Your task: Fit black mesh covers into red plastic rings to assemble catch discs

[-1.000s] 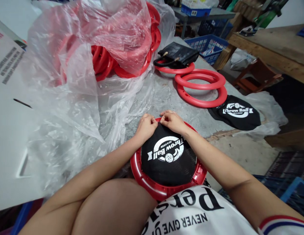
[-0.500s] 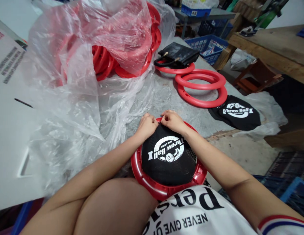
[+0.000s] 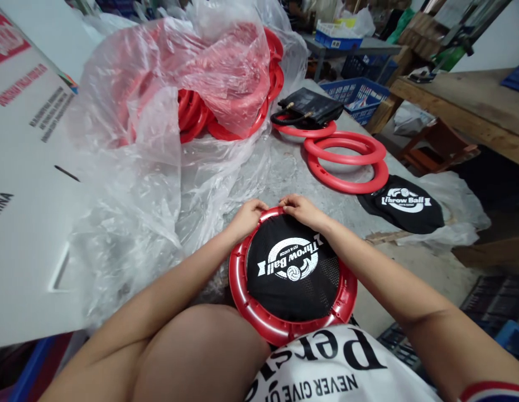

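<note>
A red plastic ring (image 3: 259, 312) rests against my body and the table's front edge. A black mesh net (image 3: 293, 273) printed "Throw Ball" is stretched inside it. My left hand (image 3: 248, 216) grips the ring's far rim at the upper left. My right hand (image 3: 299, 208) presses on the far rim just right of it, fingers on the net's edge. The two hands are nearly touching.
Two bare red rings (image 3: 347, 162) lie on the grey table (image 3: 284, 167), a black handbag (image 3: 310, 107) behind them on a third ring. A spare black net (image 3: 404, 207) lies at the right edge. A clear plastic bag of red rings (image 3: 201, 95) fills the left. White cardboard (image 3: 25, 184) is far left.
My hands have gone from pinching the net's top edge to lying flatter on the ring's far rim. The net now sits inside the ring. The camera has tilted slightly.
</note>
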### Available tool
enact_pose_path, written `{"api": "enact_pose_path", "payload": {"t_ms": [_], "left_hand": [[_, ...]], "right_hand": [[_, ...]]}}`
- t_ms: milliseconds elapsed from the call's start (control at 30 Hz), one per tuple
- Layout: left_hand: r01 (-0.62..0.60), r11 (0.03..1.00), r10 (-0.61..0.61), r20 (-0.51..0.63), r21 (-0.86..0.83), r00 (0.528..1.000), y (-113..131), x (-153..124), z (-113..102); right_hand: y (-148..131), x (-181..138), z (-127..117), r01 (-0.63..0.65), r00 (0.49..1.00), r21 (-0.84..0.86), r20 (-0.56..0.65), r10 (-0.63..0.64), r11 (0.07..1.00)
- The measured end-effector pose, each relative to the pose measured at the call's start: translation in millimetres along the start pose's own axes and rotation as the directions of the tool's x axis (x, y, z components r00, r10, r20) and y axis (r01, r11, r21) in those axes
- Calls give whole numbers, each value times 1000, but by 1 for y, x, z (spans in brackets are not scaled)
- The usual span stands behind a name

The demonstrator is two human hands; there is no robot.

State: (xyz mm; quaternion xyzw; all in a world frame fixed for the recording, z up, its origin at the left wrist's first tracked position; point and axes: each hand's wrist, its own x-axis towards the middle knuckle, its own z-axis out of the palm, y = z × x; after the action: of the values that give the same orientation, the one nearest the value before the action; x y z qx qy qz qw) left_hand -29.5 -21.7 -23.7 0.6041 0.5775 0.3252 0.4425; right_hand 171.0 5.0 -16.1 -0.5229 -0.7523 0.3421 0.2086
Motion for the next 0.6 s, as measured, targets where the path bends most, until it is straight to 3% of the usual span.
{"api": "enact_pose_path", "payload": {"t_ms": [133,300,433,600], "left_hand": [[-52,998,52,0,-31,999,-6,-4,-3],[-85,993,89,-48,87,995,-5,-5,0],[-128,958,138,-22,256,990,-1,-14,-1],[-77,945,74,22,319,997,3,-19,-6]], "right_hand": [[-20,10,-9,115,993,-40,44,-114,993],[-34,18,0,159,953,-85,272,-130,984],[-24,12,8,127,964,-12,236,-121,992],[-13,11,11,138,962,107,223,-159,985]]}}
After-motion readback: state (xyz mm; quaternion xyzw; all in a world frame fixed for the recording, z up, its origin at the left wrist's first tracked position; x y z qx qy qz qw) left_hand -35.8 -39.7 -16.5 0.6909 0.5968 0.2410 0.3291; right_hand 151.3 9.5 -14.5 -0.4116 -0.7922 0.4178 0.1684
